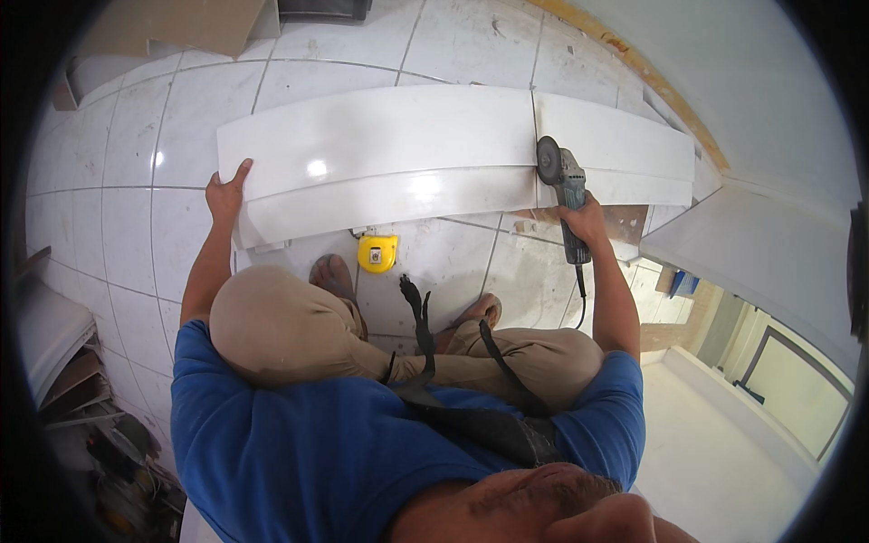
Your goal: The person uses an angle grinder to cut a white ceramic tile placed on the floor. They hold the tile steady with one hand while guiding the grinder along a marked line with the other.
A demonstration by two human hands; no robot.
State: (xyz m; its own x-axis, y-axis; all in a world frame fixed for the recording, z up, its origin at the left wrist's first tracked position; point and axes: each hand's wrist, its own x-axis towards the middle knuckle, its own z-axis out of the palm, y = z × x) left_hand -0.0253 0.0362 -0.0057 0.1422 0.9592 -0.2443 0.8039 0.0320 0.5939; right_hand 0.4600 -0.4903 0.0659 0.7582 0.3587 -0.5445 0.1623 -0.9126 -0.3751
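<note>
Angle grinder (570, 185) beside the dark line (534, 122) on the white panel (362, 136).
Your hands are well apart: your right hand (584, 220) wraps the grinder's body, your left hand (224, 195) is at the panel's left end, though I cannot tell whether it grips. The panel stretches across the tiled floor (127, 240), one end toward the floor's right edge. Best to align the disc (549, 161) with the line, press lightly, brace against kickback, and mind the cord (582, 299) and your feet (334, 275).
</note>
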